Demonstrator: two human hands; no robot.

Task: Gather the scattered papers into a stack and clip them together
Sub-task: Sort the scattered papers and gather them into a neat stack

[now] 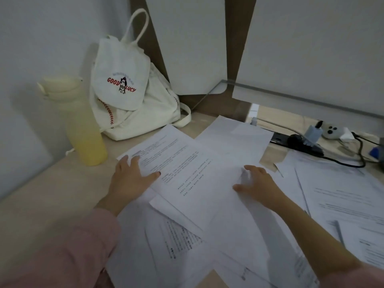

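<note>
Fingers (127, 162) of both hands straight and spread, gripping nothing, pressing flat on top sheet (197, 173). Left hand (133, 177) at its left edge, right hand (257, 188) on its right part, palms down, forearms reaching in from near side. Sheet skewed on worktop (52, 194), long axis roughly far-left to near-right. More papers (176, 246) fanned beneath, toward near edge; another batch (342, 194) off right, closer to right hand. No clip in view. Probably squaring first, then sweeping right batch in.
</note>
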